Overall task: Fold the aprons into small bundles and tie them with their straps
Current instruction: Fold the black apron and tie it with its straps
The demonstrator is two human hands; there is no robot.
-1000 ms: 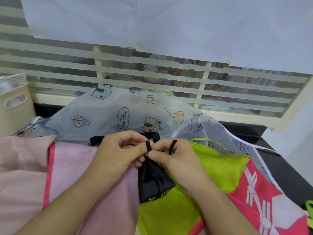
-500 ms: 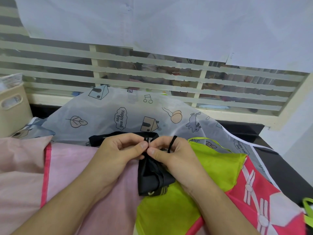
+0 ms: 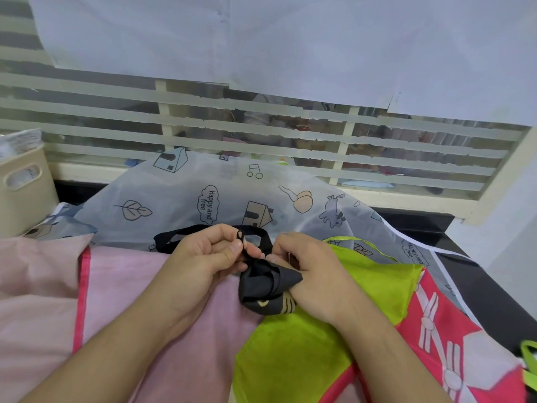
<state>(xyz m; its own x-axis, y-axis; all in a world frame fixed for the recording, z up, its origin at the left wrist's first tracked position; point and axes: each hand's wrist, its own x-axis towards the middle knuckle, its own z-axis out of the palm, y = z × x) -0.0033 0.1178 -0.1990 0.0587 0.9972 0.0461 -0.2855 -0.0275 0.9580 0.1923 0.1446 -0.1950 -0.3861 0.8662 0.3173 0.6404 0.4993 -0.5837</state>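
Black thin fabric bundle (image 3: 268,286), soft and light, clamped under right hand (image 3: 316,274) fingers; slippery strap loop (image 3: 242,242) pinched at left hand (image 3: 209,257) fingertips — best gripped close to knot.

A cluttered back-room work counter, perhaps in a small shop or workshop.

Several aprons (image 3: 220,199) lie heaped on a dark counter (image 3: 418,225) under a striped frosted window (image 3: 261,132) half covered with taped paper sheets (image 3: 290,39); a beige storage bin (image 3: 23,193) stands at the left.
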